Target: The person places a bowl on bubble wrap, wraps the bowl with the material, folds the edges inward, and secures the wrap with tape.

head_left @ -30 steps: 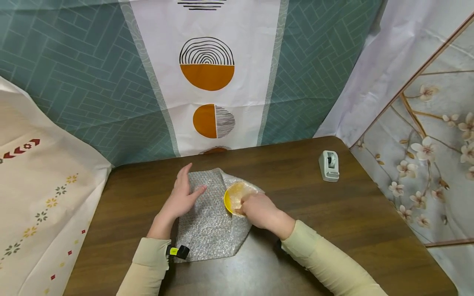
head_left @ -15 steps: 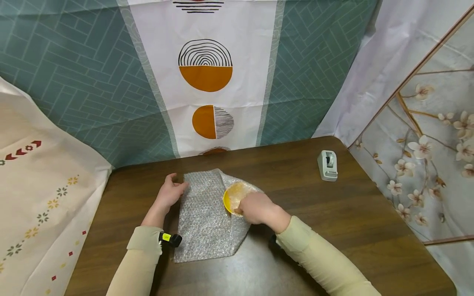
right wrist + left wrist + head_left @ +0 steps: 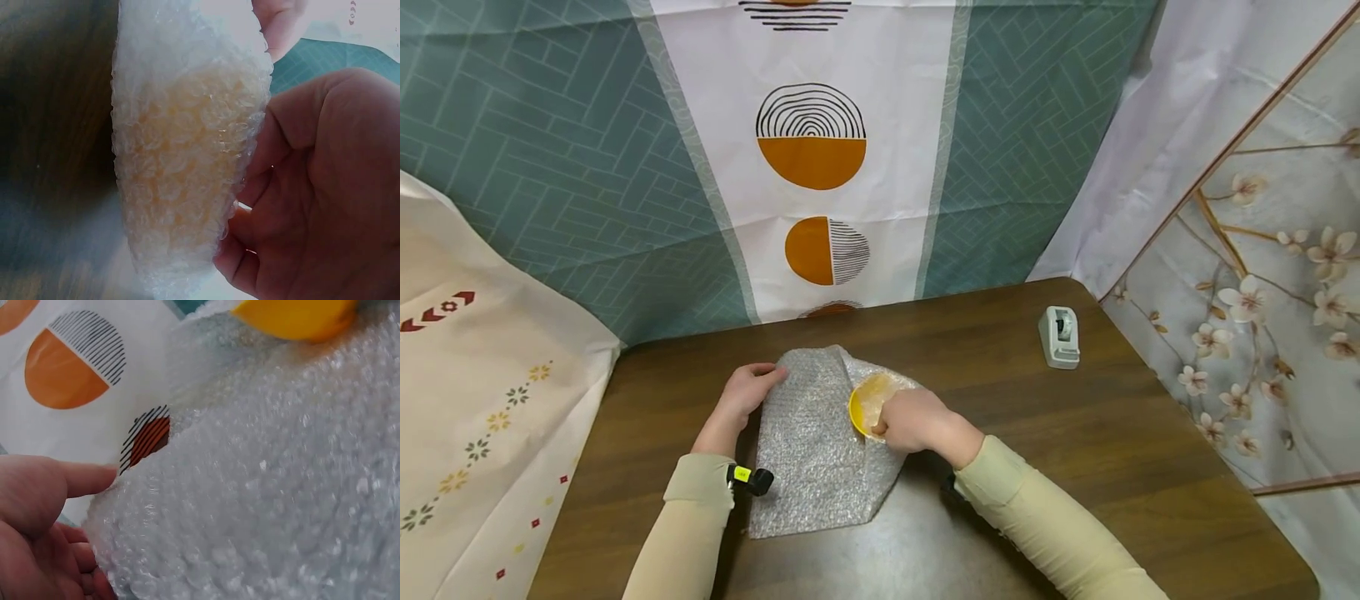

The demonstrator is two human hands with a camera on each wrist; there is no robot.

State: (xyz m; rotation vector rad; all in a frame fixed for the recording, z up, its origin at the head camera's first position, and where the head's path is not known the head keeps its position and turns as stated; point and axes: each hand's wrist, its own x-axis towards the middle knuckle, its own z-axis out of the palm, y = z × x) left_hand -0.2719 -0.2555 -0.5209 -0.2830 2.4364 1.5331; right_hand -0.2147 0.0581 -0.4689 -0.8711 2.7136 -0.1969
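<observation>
A sheet of bubble wrap (image 3: 808, 450) lies on the table, its right part folded up over a round yellow dish (image 3: 857, 412). Only the dish's left rim shows bare; its exact kind is hidden under the wrap. My left hand (image 3: 748, 390) pinches the sheet's far left corner, thumb on top and fingers beneath, as the left wrist view shows. The corner looks lifted there. With curled fingers, my right hand (image 3: 917, 425) holds the folded wrap against the dish. In the right wrist view, yellow shows dimly through the bubble wrap (image 3: 181, 144) beside the fingers.
A pale tape dispenser (image 3: 1060, 337) stands at the back right of the brown wooden table (image 3: 1000, 367). Patterned cloth (image 3: 985, 167) hangs behind the table, with more cloth at the left and right sides.
My left hand has come down from above the wrap to its far left corner and now pinches it, raising the edge slightly. The right hand keeps its hold on the dish.
</observation>
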